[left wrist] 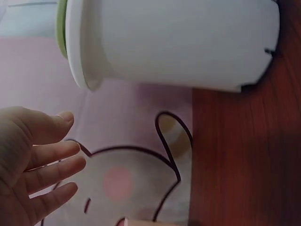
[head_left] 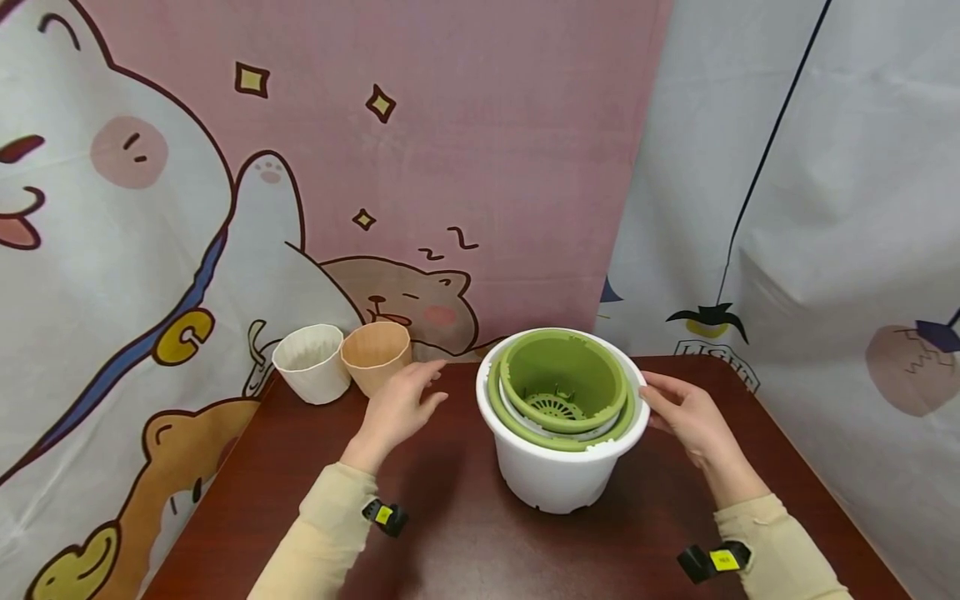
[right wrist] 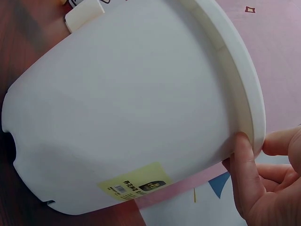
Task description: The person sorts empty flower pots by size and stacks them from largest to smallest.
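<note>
A large white plastic flowerpot (head_left: 555, 475) stands upright on the table, with several smaller pots nested inside it. The innermost is a green flowerpot (head_left: 562, 362) with a slotted bottom; green and white rims show around it. At the right edge, my right hand (head_left: 686, 417) pinches the white rim between thumb and fingers. The right wrist view shows this grip, the thumb and fingers on either side of the rim (right wrist: 254, 99). My left hand (head_left: 401, 408) is held left of the pot, apart from it, fingers loosely extended and holding nothing, as the left wrist view confirms.
Back left on the table, a small white pot (head_left: 311, 371) and a peach pot (head_left: 375, 354) stand side by side. Behind the dark red table (head_left: 465, 550) hangs a cartoon-printed cloth (head_left: 525, 167). A yellow label (right wrist: 136, 181) is stuck on the large pot's side.
</note>
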`<control>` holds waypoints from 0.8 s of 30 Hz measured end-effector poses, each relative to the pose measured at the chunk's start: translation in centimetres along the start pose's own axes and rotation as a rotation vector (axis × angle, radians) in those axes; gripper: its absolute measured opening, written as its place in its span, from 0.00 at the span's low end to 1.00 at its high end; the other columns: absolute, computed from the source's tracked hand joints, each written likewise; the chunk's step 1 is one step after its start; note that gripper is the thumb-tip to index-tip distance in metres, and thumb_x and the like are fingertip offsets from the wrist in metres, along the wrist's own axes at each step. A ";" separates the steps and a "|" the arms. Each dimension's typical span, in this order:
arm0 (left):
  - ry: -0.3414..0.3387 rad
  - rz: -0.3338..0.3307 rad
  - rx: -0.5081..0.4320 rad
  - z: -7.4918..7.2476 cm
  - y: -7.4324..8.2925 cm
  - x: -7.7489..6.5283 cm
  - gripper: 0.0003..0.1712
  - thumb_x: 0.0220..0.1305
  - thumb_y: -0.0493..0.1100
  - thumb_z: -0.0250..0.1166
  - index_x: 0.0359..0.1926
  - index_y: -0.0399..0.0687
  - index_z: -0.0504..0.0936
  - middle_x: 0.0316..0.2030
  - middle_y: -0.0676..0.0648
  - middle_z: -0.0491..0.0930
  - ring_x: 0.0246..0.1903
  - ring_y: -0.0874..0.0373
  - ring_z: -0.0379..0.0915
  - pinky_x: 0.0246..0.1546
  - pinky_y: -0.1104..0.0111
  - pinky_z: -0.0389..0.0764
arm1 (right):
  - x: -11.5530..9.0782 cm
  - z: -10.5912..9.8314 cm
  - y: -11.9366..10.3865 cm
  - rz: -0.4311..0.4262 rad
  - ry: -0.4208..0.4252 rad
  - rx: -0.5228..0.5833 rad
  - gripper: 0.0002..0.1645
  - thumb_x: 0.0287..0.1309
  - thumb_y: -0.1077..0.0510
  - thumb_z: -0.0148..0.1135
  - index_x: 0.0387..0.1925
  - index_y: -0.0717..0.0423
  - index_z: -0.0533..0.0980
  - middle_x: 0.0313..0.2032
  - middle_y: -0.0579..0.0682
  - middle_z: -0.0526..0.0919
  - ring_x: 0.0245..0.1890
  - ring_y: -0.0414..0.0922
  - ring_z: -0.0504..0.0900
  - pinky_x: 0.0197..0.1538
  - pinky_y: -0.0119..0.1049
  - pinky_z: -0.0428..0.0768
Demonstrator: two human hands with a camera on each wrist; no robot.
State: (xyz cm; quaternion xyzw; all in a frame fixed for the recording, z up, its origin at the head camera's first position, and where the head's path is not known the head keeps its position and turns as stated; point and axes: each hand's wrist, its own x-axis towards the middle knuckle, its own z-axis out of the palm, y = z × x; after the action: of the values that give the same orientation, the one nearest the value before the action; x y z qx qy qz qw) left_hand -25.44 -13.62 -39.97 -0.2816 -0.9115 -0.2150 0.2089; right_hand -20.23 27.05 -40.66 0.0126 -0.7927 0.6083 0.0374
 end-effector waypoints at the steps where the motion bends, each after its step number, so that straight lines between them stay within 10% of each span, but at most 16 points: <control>1: 0.001 -0.017 0.004 0.0 -0.3 0.0 0.27 0.58 0.39 0.73 0.59 0.42 0.79 0.43 0.45 0.84 0.40 0.52 0.81 0.39 0.59 0.81 | 0.0 0.0 0.0 -0.001 -0.001 0.001 0.33 0.71 0.55 0.57 0.66 0.75 0.64 0.54 0.63 0.78 0.37 0.31 0.82 0.41 0.32 0.83; 24: -0.012 -0.204 0.195 1.0 -6.6 0.5 0.19 0.56 0.42 0.75 0.49 0.44 0.84 0.40 0.44 0.86 0.37 0.45 0.82 0.35 0.49 0.81 | -0.2 0.0 -0.4 0.025 0.000 -0.015 0.34 0.71 0.53 0.57 0.67 0.73 0.64 0.57 0.68 0.76 0.38 0.32 0.82 0.42 0.32 0.83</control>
State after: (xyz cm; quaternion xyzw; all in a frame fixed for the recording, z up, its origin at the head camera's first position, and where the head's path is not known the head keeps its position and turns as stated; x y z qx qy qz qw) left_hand -30.08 -17.89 -42.31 -0.1673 -0.9532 -0.1437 0.2069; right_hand -20.05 26.94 -40.32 0.0024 -0.7974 0.6027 0.0299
